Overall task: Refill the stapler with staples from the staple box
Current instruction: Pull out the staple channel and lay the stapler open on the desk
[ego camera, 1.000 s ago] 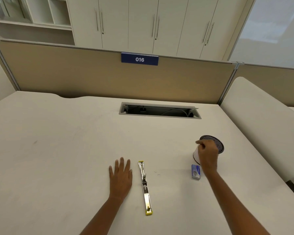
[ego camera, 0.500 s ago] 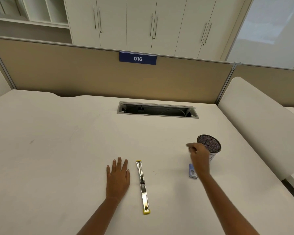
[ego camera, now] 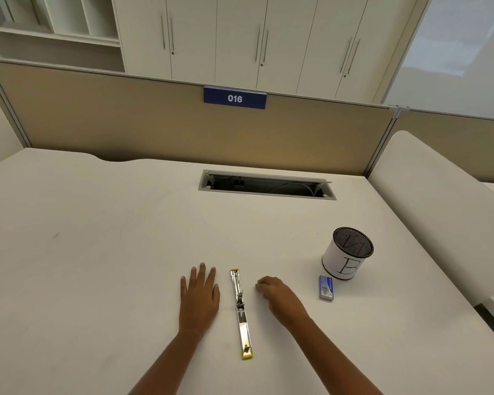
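The long chrome stapler with yellow end caps (ego camera: 241, 313) lies swung fully open, flat on the white desk (ego camera: 97, 252), between both hands. Whether its channel holds staples is too small to tell. The left hand (ego camera: 199, 297) lies palm down, fingers spread, just beside it. The right hand (ego camera: 280, 299) rests loosely curled, its contents hidden. The small blue staple box (ego camera: 326, 287) lies further right, near a mesh cup marked "B" (ego camera: 347, 253).

stapler (ego camera: 241, 312) between both hands on desk (ego camera: 97, 252), staple box (ego camera: 326, 287) right (cup (ego camera: 347, 253) just behind)
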Available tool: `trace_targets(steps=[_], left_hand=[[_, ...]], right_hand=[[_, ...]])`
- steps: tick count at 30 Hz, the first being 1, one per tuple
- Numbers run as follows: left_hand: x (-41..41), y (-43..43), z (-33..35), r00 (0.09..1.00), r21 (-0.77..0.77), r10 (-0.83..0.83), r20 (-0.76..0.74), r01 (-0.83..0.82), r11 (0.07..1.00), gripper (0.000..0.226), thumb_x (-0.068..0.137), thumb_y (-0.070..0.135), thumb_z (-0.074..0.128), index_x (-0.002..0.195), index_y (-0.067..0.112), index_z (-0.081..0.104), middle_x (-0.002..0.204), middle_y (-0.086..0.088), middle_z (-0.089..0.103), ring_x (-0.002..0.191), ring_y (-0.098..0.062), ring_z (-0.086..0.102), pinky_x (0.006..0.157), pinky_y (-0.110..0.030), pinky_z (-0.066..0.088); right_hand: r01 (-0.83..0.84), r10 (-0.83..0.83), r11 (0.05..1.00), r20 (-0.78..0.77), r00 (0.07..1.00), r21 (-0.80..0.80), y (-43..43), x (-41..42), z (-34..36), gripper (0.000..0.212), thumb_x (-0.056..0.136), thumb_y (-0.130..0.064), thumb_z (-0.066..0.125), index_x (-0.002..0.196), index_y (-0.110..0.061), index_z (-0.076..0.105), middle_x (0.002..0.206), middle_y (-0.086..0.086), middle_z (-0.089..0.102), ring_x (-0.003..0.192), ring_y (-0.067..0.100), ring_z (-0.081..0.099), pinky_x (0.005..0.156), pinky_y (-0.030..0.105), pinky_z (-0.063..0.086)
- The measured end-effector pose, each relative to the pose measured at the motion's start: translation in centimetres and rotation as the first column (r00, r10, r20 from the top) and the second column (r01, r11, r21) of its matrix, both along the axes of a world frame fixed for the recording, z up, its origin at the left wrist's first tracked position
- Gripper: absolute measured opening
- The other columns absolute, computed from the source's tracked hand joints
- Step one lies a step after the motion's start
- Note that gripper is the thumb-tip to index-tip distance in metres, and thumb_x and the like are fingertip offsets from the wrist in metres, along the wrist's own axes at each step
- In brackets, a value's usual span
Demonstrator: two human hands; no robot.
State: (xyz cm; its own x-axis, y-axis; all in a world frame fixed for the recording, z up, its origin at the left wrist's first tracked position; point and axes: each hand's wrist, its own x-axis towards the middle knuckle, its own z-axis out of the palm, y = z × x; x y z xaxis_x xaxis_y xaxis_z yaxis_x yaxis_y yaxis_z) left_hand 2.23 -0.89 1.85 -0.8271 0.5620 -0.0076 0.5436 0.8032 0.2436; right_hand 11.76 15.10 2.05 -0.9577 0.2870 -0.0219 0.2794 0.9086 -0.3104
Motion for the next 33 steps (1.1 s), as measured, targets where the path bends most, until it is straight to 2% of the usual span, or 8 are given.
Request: trace_targets(steps=[4,8,13,19,23,26,30,33], left_hand=[[0.3,-0.2,0.0,1.000,0.053,0.012,-0.026,-0.011,0.999,0.042,0.078,0.020,0.042,0.103,0.004,0.072,0.110,-0.021,0.069,0.099,-0.039,0.067,0.080,-0.057,0.051],[0.2,-0.3,0.0,0.995,0.133,0.014,-0.095,-0.002,0.991,0.036,0.080,0.011,0.057,0.114,0.004,0.066,0.123,-0.022,0.062,0.113,-0.041,0.058,0.094,-0.057,0.043],[0.1,-0.2,0.3,1.000,0.033,-0.016,-0.008,0.017,0.999,0.049,0.075,0.023,0.033,0.095,0.007,0.075,0.102,-0.018,0.073,0.091,-0.034,0.071,0.072,-0.052,0.055],[0.3,-0.1,0.4,1.000,0.027,-0.015,0.000,0.015,1.000,0.050,0.074,0.023,0.032,0.095,0.006,0.075,0.102,-0.019,0.073,0.091,-0.036,0.070,0.073,-0.054,0.054],[0.5,-0.2,0.5,1.000,0.072,-0.001,-0.010,0.001,0.997,0.052,0.076,0.024,0.031,0.100,0.005,0.073,0.107,-0.021,0.070,0.096,-0.039,0.068,0.078,-0.057,0.052],[0.5,-0.2,0.4,1.000,0.095,0.014,-0.009,-0.013,0.995,0.053,0.077,0.024,0.030,0.101,0.004,0.073,0.109,-0.021,0.069,0.098,-0.039,0.067,0.080,-0.057,0.051],[0.4,-0.1,0.3,1.000,0.095,0.020,-0.007,-0.019,0.995,0.051,0.076,0.024,0.031,0.099,0.004,0.073,0.107,-0.022,0.070,0.096,-0.040,0.068,0.078,-0.058,0.051],[0.4,-0.1,0.2,1.000,0.085,0.017,-0.011,-0.016,0.996,0.051,0.076,0.023,0.032,0.098,0.004,0.074,0.106,-0.021,0.071,0.094,-0.039,0.068,0.076,-0.058,0.052]], right_hand=[[0.028,-0.035,0.991,0.050,0.998,0.134,-0.4,0.3,-0.1,0.030,0.086,0.007,0.034,0.107,-0.002,0.054,0.116,0.013,0.053,0.106,0.025,0.048,0.083,0.037,0.044],[0.046,-0.057,0.986,0.061,0.997,0.158,-0.4,0.1,0.1,0.028,0.088,0.005,0.034,0.104,-0.002,0.055,0.111,0.015,0.056,0.102,0.028,0.051,0.080,0.037,0.042],[0.119,-0.122,0.992,0.047,0.991,0.052,-0.5,-0.2,0.5,0.025,0.088,-0.001,0.038,0.103,-0.003,0.057,0.110,0.016,0.058,0.102,0.028,0.052,0.080,0.034,0.041],[0.221,-0.212,0.966,0.076,0.974,-0.137,-0.5,-0.3,1.1,0.020,0.082,-0.004,0.048,0.097,0.001,0.060,0.105,0.017,0.064,0.097,0.027,0.056,0.076,0.029,0.043],[0.290,-0.282,0.923,0.072,0.957,-0.254,0.0,0.3,1.5,0.017,0.077,-0.004,0.054,0.089,0.003,0.064,0.098,0.018,0.069,0.081,0.022,0.057,0.067,0.022,0.038],[0.365,-0.398,0.877,-0.046,0.916,-0.312,1.7,0.8,3.2,0.013,0.073,-0.002,0.060,0.082,0.004,0.066,0.091,0.018,0.071,0.079,0.025,0.060,0.065,0.021,0.038],[0.447,-0.522,0.846,-0.282,0.805,-0.291,6.0,1.8,7.2,0.008,0.071,0.005,0.062,0.076,0.008,0.066,0.081,0.025,0.070,0.078,0.034,0.064,0.073,0.036,0.047],[0.552,-0.608,0.793,-0.385,0.694,-0.259,9.4,3.0,9.6,0.008,0.073,0.005,0.061,0.079,0.008,0.065,0.082,0.026,0.069,0.080,0.038,0.062,0.072,0.038,0.046]])
